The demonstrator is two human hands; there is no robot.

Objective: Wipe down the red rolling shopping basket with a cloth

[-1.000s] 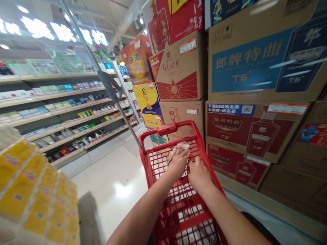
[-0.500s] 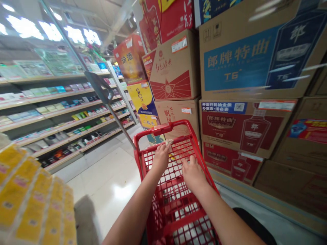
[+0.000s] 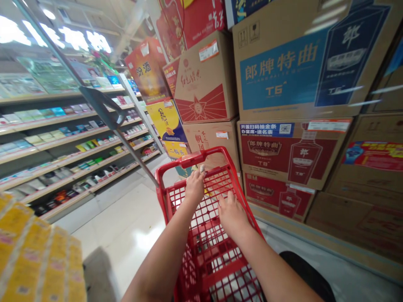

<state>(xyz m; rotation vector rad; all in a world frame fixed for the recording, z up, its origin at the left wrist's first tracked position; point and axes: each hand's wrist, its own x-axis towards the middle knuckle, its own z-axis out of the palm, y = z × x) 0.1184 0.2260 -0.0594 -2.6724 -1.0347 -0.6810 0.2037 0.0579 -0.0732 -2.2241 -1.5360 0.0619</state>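
A red plastic shopping basket [image 3: 225, 156] with grid walls is in front of me, tilted, its loop handle at the far end. My left hand [image 3: 195, 184] is over the basket's upper grid, fingers pinched on a small crumpled whitish piece [image 3: 202, 168] that I cannot name for sure. To its right, my right hand [image 3: 232, 213] is above the grid with its fingers apart and holding nothing; whether it touches the grid I cannot tell. A metal pole [image 3: 138, 157] with a dark grey grip [image 3: 102, 110] slants up from the basket's left corner.
Stacked liquor cartons [image 3: 283, 79] rise along the right side. At the left, shelves [image 3: 63, 121] hold many small packages. Yellow packs [image 3: 34, 256] are piled at the lower left, with pale floor tiles [image 3: 126, 251] between them and the basket. Something black [image 3: 310, 277] lies low on the right.
The view has turned slightly, and the shelves, cartons and basket sit a little farther left. Both hands stay over the basket, the left still with the whitish piece.
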